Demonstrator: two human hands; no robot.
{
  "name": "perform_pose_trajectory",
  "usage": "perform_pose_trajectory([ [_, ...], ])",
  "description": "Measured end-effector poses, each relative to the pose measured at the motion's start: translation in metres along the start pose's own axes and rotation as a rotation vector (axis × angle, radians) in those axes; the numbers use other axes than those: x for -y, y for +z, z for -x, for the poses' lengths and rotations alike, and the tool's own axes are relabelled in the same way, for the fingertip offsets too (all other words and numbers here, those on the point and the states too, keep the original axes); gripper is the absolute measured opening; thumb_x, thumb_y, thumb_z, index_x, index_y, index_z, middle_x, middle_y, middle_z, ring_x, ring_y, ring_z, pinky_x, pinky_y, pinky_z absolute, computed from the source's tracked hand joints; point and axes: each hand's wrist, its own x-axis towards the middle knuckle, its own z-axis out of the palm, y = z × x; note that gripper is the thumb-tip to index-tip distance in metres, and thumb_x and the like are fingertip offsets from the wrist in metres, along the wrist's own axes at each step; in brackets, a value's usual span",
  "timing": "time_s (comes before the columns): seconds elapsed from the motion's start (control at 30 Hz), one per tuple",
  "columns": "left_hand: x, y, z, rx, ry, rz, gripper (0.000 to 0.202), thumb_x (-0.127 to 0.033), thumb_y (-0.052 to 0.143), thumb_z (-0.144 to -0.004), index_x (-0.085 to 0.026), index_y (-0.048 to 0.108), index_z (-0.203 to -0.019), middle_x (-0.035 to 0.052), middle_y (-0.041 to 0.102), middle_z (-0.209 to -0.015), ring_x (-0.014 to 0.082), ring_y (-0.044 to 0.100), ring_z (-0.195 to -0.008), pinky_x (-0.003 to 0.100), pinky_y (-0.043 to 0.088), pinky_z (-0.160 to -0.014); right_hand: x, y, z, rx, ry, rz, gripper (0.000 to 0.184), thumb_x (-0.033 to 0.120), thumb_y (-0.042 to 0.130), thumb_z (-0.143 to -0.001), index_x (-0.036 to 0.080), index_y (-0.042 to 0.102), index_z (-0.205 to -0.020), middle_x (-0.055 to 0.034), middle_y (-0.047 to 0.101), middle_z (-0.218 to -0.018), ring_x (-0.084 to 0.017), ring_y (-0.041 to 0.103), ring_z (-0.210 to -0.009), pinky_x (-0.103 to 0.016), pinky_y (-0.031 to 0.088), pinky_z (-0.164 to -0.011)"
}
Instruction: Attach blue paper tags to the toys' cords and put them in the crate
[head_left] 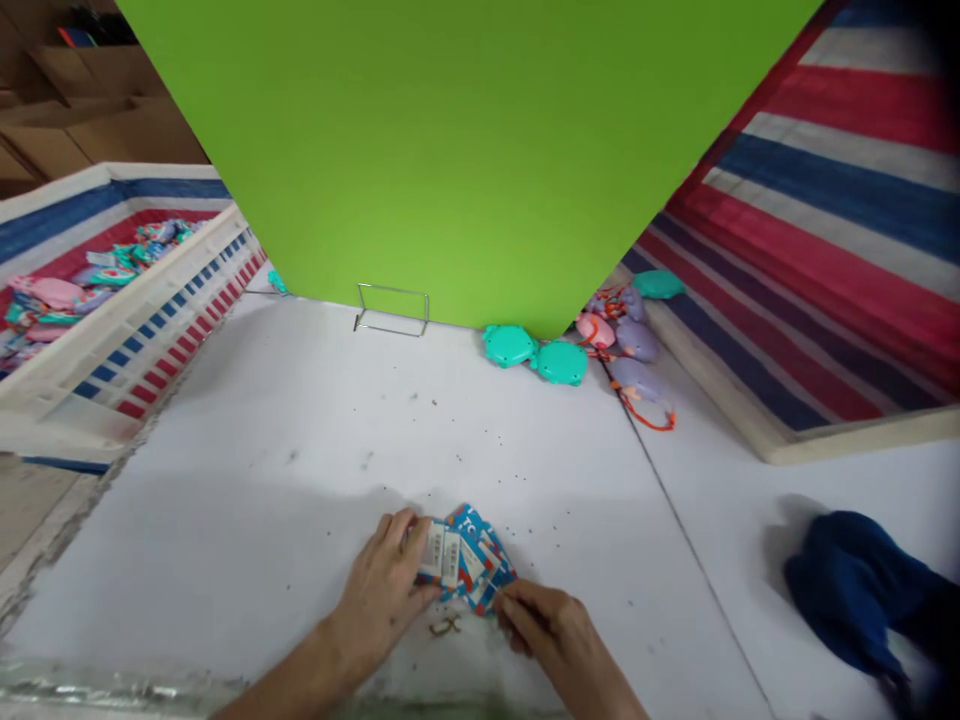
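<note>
The fanned cards (pixel 471 560), lying between the hands, look light, thin and slippery, best held at the edges: left hand (pixel 386 592) clasps one end, right hand (pixel 551 630) pinches a corner.

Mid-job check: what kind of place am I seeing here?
Probably a toy-packing workshop: left hand and right hand hold printed barcode cards over a white worktable, loose plastic toys lie behind, and a slotted crate holds bagged toys.
</note>
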Motion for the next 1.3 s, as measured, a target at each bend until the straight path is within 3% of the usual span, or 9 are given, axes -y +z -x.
perform_pose_trajectory([
  [0.1,0.000,0.000,-0.015,0.028,0.131,0.042,0.045,-0.013,0.054,-0.074,-0.017,0.044,-0.118,0.0086,0.044,-0.120,0.0217,0.040,-0.108,0.034,0.036,-0.095,0.003,0.003,-0.016,-0.036,0.014,-0.054,0.032,0.034,0.044,-0.080,0.017,0.055,-0.055,0.0037,0.049,-0.046,-0.011,0.045,-0.044,-0.020,0.035,-0.044],
  [0.27,0.003,-0.017,-0.037,0.116,0.328,0.072,0.047,-0.006,0.049,-0.072,-0.022,0.045,-0.117,0.0051,0.040,-0.127,0.0212,0.036,-0.114,0.033,0.032,-0.097,0.000,0.002,-0.021,-0.094,-0.017,-0.055,0.029,0.036,0.047,-0.080,0.018,0.058,-0.059,0.0036,0.050,-0.047,-0.011,0.047,-0.043,-0.020,0.037,-0.045],
  [0.4,-0.003,-0.020,-0.034,0.051,0.172,0.052,0.049,-0.021,0.054,-0.075,-0.019,0.041,-0.122,0.0085,0.044,-0.120,0.0239,0.038,-0.109,0.036,0.033,-0.094,-0.005,0.005,-0.015,-0.246,0.003,-0.113,0.030,0.042,0.046,-0.079,0.018,0.063,-0.081,0.0042,0.049,-0.046,-0.011,0.043,-0.038,-0.020,0.036,-0.040],
  [0.53,-0.011,-0.006,-0.028,-0.050,0.015,0.031,0.045,-0.023,0.051,-0.078,-0.016,0.041,-0.121,0.0079,0.049,-0.107,0.0233,0.041,-0.099,0.037,0.036,-0.089,0.010,0.007,-0.025,-0.294,-0.100,0.016,0.026,0.039,0.046,-0.081,0.019,0.061,-0.074,0.0025,0.051,-0.052,-0.012,0.047,-0.047,-0.020,0.037,-0.045],
  [0.73,-0.010,0.008,-0.029,-0.106,0.029,0.117,0.056,-0.008,0.048,-0.071,-0.023,0.036,-0.124,0.0050,0.048,-0.105,0.0216,0.042,-0.097,0.035,0.036,-0.089,0.036,0.011,-0.056,-0.290,-0.204,0.123,0.023,0.028,0.041,-0.085,0.018,0.060,-0.075,-0.0009,0.058,-0.063,-0.014,0.053,-0.056,-0.022,0.040,-0.054],
  [1.03,0.000,0.019,-0.025,-0.177,0.127,0.320,0.061,0.000,0.042,-0.070,-0.025,0.036,-0.125,0.0060,0.045,-0.107,0.0193,0.044,-0.099,0.034,0.041,-0.087,0.036,0.021,-0.072,-0.337,-0.193,0.075,0.019,0.023,0.048,-0.079,0.017,0.065,-0.083,-0.0037,0.065,-0.072,-0.016,0.059,-0.064,-0.023,0.044,-0.061],
  [1.13,-0.002,0.017,-0.025,-0.187,0.109,0.393,0.060,0.000,0.041,-0.069,-0.025,0.039,-0.123,0.0054,0.046,-0.109,0.0174,0.046,-0.100,0.032,0.041,-0.087,0.033,0.019,-0.074,-0.314,-0.171,0.050,0.014,0.023,0.051,-0.076,0.017,0.064,-0.073,-0.0009,0.063,-0.064,-0.015,0.056,-0.057,-0.022,0.042,-0.055],
  [1.2,-0.004,0.012,-0.026,-0.196,0.078,0.421,0.048,-0.003,0.043,-0.071,-0.022,0.048,-0.114,0.0043,0.052,-0.101,0.0165,0.050,-0.093,0.029,0.043,-0.082,0.029,0.017,-0.074,-0.286,-0.162,0.030,0.018,0.024,0.052,-0.076,0.017,0.061,-0.063,0.0014,0.058,-0.056,-0.014,0.052,-0.052,-0.021,0.039,-0.051],
  [1.3,-0.005,0.001,-0.028,-0.189,0.002,0.443,0.017,-0.011,0.046,-0.075,-0.016,0.061,-0.079,0.0013,0.056,-0.070,0.0139,0.052,-0.067,0.024,0.043,-0.064,0.022,0.013,-0.073,-0.265,-0.141,-0.007,0.024,0.029,0.050,-0.078,0.017,0.057,-0.059,0.0029,0.051,-0.051,-0.012,0.047,-0.048,-0.021,0.036,-0.047],
])
